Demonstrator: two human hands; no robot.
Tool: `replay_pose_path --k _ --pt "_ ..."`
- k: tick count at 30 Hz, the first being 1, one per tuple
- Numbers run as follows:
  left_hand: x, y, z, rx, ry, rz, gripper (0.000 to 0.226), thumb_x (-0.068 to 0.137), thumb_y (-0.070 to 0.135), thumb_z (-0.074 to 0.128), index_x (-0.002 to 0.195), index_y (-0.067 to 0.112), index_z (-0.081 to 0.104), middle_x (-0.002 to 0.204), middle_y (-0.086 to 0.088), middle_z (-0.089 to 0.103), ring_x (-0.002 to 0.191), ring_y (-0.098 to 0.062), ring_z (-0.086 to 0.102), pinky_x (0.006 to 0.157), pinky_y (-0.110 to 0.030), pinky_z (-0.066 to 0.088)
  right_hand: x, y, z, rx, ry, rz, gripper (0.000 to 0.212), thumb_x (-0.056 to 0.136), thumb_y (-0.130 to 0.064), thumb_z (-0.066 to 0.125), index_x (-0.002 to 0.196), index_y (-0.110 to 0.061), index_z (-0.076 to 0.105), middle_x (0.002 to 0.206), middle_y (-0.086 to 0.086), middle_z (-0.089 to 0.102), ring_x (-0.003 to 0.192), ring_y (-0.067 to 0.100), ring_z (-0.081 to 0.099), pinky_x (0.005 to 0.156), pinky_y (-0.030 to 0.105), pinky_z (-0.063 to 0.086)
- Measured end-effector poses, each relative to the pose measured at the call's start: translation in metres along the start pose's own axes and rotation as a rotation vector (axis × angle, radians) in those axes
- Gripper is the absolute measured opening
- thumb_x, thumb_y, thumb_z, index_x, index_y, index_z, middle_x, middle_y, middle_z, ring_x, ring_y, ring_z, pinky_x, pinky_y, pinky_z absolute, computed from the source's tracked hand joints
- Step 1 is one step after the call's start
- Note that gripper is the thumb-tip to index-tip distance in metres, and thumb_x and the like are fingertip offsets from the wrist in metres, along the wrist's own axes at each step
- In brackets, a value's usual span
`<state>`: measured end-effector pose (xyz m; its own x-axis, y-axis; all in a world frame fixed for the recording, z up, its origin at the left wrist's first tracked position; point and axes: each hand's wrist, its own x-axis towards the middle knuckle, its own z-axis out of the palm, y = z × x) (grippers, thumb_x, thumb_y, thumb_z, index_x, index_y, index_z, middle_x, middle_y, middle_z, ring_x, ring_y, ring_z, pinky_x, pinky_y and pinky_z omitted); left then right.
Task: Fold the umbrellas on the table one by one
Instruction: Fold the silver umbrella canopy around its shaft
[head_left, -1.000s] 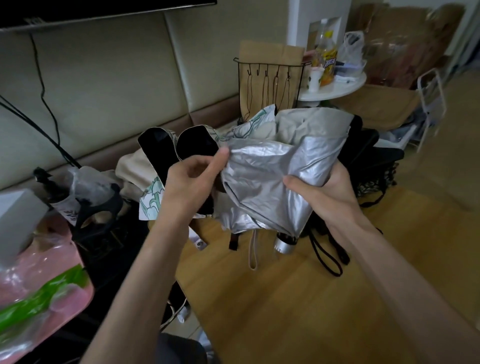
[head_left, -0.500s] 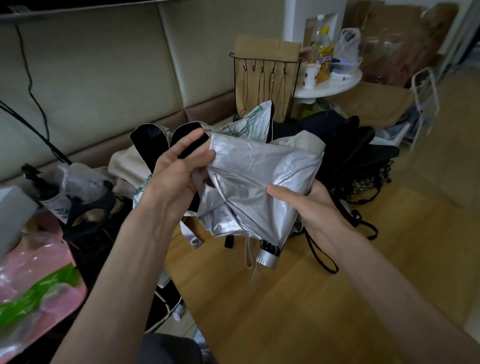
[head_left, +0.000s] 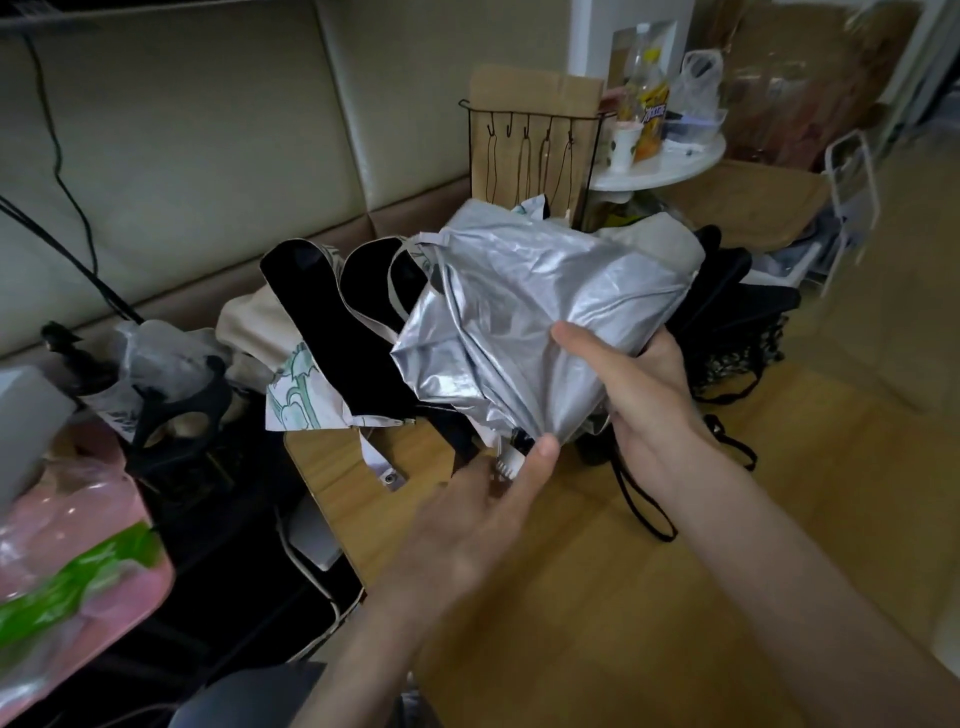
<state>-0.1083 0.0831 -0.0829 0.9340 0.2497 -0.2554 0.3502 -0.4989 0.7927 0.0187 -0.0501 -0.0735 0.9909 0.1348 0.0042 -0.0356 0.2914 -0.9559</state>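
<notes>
Room over near tabletop (head_left: 597, 597); umbrella pile (head_left: 322, 322) blocks far side.

silver umbrella (head_left: 519, 312): thin cloth, glossy metallic sheen, heavily creased
worktop (head_left: 597, 597): light wood grain, smooth, faint satin shine
black umbrella (head_left: 732, 286): matt black cloth
printed umbrella (head_left: 332, 338): pale printed cloth, matt black lining
wall panels (head_left: 182, 156): cream padded covering, smooth, leather-like
wire rack (head_left: 524, 135): thin black metal wire
cardboard (head_left: 535, 93): brown, matt
</notes>
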Motion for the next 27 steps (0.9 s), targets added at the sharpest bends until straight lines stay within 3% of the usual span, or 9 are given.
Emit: replay_pose_path --k 2,5,7,9,15,18,20,22,27 --pt "0.015 0.004 0.008 -0.344 -0.096 -0.018 0.074 0.066 0.091 0.054 0.104 0.028 0.066 0.107 -0.005 0.076 0.091 -0.017 0.077 0.077 -0.039 0.066 -0.001 0.000 0.002 -0.018 -0.001 0.002 0.064 0.079 -0.019 0.093 0.135 -0.025 0.063 0.119 -0.007 0.078 0.110 0.012 0.075 0.102 0.044 0.058" --pt "0.027 0.000 0.021 -0.411 -0.003 0.096 0.056 0.075 0.069 0.068 0.105 0.021 0.065 0.097 -0.008 0.077 0.080 -0.013 0.076 0.068 -0.029 0.063 -0.002 0.003 0.004 -0.026 0.021 0.000 0.065 0.077 -0.021 0.095 0.134 -0.027 0.062 0.118 -0.009 0.078 0.110 0.009 0.074 0.103 0.041 0.058" --pt "0.031 -0.012 0.031 -0.337 0.126 0.184 0.058 0.082 0.075 0.069 0.097 0.020 0.066 0.079 -0.006 0.072 0.070 -0.021 0.070 0.071 -0.043 0.063 -0.002 0.005 0.006 -0.036 0.025 -0.003 0.063 0.079 -0.021 0.094 0.133 -0.028 0.062 0.117 -0.009 0.078 0.108 0.009 0.075 0.101 0.041 0.059" --pt "0.036 -0.021 0.038 -0.318 0.213 0.220 0.067 0.079 0.082 0.065 0.093 0.017 0.064 0.079 -0.014 0.070 0.076 -0.034 0.069 0.072 -0.058 0.060 -0.001 0.004 0.008 -0.052 0.029 -0.004 0.064 0.079 -0.021 0.094 0.134 -0.027 0.061 0.118 -0.008 0.077 0.108 0.010 0.075 0.098 0.044 0.061" --pt "0.041 -0.020 0.043 -0.413 0.279 0.203 0.073 0.068 0.087 0.071 0.112 0.030 0.061 0.096 0.005 0.077 0.090 -0.019 0.076 0.078 -0.051 0.064 0.002 0.000 0.010 -0.091 0.014 -0.042 0.074 0.077 -0.020 0.095 0.137 -0.026 0.053 0.121 -0.009 0.075 0.109 0.007 0.074 0.098 0.040 0.061" --pt "0.041 -0.016 0.047 -0.506 0.315 0.178 0.080 0.070 0.085 0.075 0.121 0.026 0.053 0.107 -0.011 0.075 0.101 -0.039 0.073 0.082 -0.056 0.062 0.006 -0.002 0.012 -0.164 -0.003 -0.080 0.099 0.075 -0.021 0.096 0.154 -0.032 0.037 0.132 -0.013 0.069 0.117 0.002 0.069 0.102 0.035 0.059" --pt "0.041 -0.010 0.046 -0.582 0.250 0.170 0.070 0.075 0.076 0.078 0.110 0.019 0.056 0.089 -0.013 0.074 0.082 -0.038 0.072 0.066 -0.048 0.061 0.010 -0.002 0.013 -0.262 -0.018 -0.105 0.125 0.072 -0.027 0.098 0.164 -0.043 0.014 0.150 -0.015 0.055 0.135 0.004 0.057 0.111 0.040 0.053" --pt "0.044 -0.008 0.046 -0.692 0.167 0.143 0.057 0.076 0.064 0.078 0.098 0.015 0.060 0.068 -0.007 0.063 0.056 -0.022 0.056 0.046 -0.029 0.046 0.012 -0.002 0.014 -0.352 -0.070 -0.130 0.140 0.071 -0.032 0.099 0.165 -0.048 -0.004 0.167 -0.015 0.034 0.149 0.007 0.040 0.121 0.044 0.042" --pt "0.055 -0.019 0.053 -0.736 0.196 0.193 0.047 0.082 0.066 0.072 0.087 0.020 0.064 0.058 0.002 0.058 0.047 -0.015 0.048 0.051 -0.024 0.040 0.016 -0.010 0.012 -0.601 -0.144 -0.163 0.143 0.068 -0.051 0.096 0.167 -0.038 -0.008 0.172 -0.006 0.022 0.156 0.016 0.029 0.126 0.047 0.033"
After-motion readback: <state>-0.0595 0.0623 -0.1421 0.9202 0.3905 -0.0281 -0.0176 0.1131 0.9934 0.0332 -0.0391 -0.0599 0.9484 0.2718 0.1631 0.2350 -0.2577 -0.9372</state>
